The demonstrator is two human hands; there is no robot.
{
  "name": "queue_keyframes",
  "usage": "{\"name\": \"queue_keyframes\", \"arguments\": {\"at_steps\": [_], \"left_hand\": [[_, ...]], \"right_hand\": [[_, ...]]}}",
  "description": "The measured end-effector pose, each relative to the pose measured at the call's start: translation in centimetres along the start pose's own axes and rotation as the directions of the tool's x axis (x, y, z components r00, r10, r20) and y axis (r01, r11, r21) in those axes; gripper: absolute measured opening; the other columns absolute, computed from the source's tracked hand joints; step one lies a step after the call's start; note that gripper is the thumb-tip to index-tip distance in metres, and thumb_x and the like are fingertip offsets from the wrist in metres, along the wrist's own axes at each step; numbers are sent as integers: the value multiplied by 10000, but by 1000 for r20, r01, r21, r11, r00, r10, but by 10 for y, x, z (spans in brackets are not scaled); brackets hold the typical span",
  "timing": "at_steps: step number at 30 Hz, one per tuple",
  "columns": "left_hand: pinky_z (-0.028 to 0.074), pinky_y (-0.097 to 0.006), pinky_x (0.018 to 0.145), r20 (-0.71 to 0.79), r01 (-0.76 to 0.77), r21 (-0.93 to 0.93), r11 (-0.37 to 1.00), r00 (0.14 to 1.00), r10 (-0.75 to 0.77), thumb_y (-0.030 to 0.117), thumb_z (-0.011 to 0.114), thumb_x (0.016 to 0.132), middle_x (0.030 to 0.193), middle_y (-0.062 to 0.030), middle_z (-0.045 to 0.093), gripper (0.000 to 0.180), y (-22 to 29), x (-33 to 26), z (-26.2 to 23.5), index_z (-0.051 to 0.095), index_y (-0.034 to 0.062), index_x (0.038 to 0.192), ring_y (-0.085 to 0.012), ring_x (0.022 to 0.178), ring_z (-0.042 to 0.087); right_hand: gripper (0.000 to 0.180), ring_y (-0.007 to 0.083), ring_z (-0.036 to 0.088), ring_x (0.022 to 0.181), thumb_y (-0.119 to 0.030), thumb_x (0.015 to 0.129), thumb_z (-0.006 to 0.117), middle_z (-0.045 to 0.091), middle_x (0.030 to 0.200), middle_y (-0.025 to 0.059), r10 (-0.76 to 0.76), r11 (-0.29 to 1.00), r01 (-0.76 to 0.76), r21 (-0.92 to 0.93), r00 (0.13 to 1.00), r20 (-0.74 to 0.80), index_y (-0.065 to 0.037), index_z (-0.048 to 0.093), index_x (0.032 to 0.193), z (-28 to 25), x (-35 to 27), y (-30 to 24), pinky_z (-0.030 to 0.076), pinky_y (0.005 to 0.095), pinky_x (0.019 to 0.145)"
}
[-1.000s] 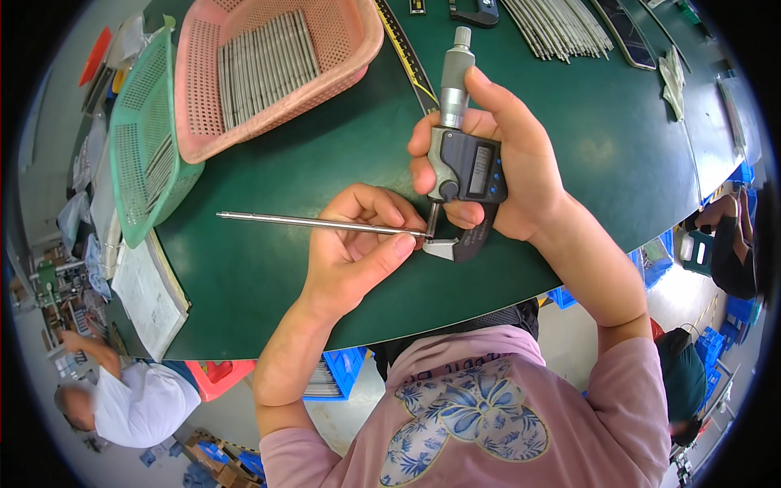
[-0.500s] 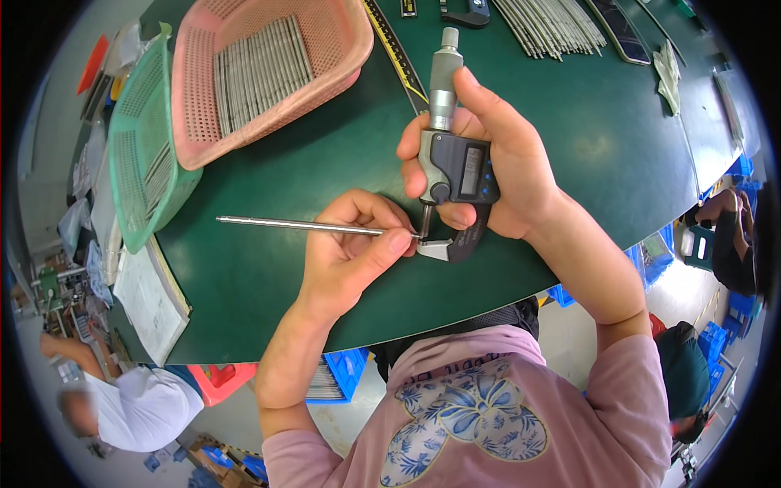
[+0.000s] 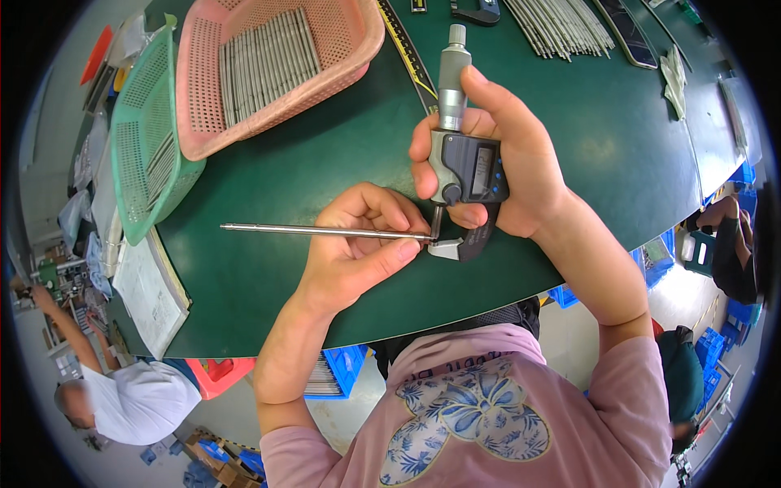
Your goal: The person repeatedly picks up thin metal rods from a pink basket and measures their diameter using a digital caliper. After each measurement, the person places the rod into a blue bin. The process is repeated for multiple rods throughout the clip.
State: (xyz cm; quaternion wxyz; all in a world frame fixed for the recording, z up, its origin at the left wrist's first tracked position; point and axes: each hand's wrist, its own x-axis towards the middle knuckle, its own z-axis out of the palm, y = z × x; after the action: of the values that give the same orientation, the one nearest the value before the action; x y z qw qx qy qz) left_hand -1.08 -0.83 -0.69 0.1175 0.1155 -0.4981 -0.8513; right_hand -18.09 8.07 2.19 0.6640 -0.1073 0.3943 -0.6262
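Note:
My left hand (image 3: 362, 244) pinches a thin metal rod (image 3: 277, 230) between thumb and fingers. The rod lies nearly level, its long end pointing left and its right end at the jaws of a digital micrometer (image 3: 468, 167). My right hand (image 3: 521, 154) is wrapped round the micrometer's dark body, which has a small grey screen. The thumb rests along the silver thimble (image 3: 455, 69) and the fingers curl round the frame. Whether the spindle touches the rod's tip is too small to tell.
At the far left a pink basket (image 3: 199, 142) holds a row of metal rods; a green basket (image 3: 130, 195) with more rods stands beside it. Further back lie a tape measure (image 3: 407, 57), loose rods (image 3: 561, 28) and a phone (image 3: 626, 32). A paper pad (image 3: 154, 297) lies near left.
Both hands, with the rod and the micrometer, appear slightly further right. The rod's end still sits at the jaws. At the left, a co-worker's arm has moved.

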Motion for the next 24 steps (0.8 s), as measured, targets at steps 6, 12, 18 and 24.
{"name": "queue_keyframes", "arguments": {"at_steps": [6,12,18,24], "left_hand": [[451,-247,707,-8,24,2,1000,1000,-24,2,612,757,863,-80,549,184,4,1,3,468,19,870,-119,786,544],[453,-242,683,-52,72,46,996,996,-69,53,600,791,835,-68,554,147,6,0,3,471,18,852,-113,744,546],[454,-245,688,-48,59,38,998,997,-57,23,607,779,842,-73,556,155,5,0,1,469,25,849,-119,756,551],[456,-247,709,13,18,-20,1000,1000,-17,-28,620,745,886,-81,555,210,1,0,-2,460,38,864,-123,808,553]], "right_hand": [[626,139,437,366,-579,823,324,576,631,129,-2,1000,2,2,1000,6,4,549,791,0,1,1,351,217,342],[652,139,447,366,-597,832,284,573,641,144,-26,999,26,-24,1000,14,-4,555,808,0,0,0,361,211,319],[625,138,430,359,-538,865,267,576,639,127,-29,999,29,-34,1000,4,18,550,823,2,0,0,352,219,343],[619,143,418,344,-495,893,212,567,643,160,-12,1000,12,27,1000,8,26,541,839,0,2,1,336,207,300]]}}
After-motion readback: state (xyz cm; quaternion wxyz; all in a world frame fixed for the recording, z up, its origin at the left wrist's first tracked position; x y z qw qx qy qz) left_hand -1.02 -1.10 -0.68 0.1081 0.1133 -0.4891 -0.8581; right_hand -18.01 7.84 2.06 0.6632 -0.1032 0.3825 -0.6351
